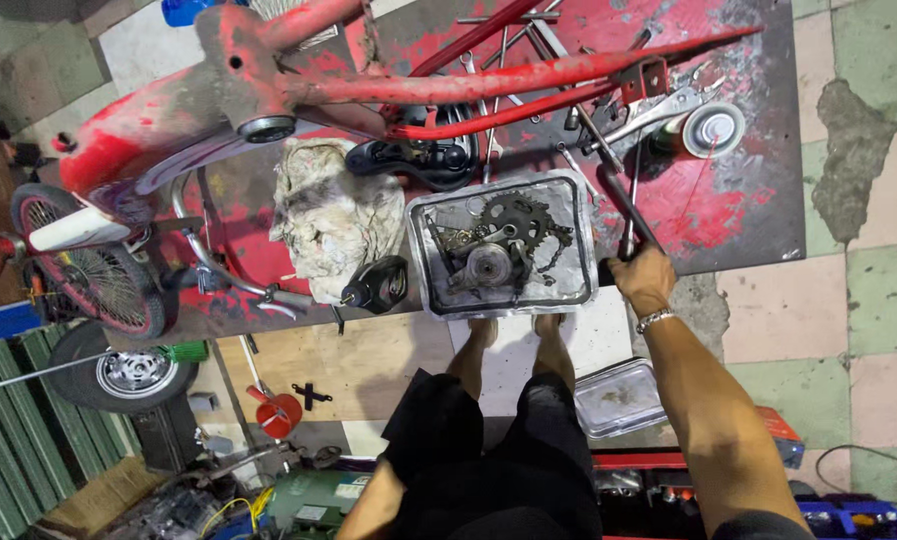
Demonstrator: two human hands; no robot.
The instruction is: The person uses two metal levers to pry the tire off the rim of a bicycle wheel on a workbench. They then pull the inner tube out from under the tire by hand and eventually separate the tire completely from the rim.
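From the head camera, the right hand [645, 278] is clenched around the lower end of a long dark metal bar [621, 200], just right of the metal tray [581, 240] of greasy sprockets, its far end up by the red bicycle frame [489, 80]. The bar looks stiff, heavy and probably oily, so a full-fist hold near the end suits it. The left hand is out of view.

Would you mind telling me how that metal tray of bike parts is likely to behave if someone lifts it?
The metal tray is probably heavy for its size, since a chainring and chain lie in it. It looks greasy, so likely slippery. The loose parts may slide if it tilts.
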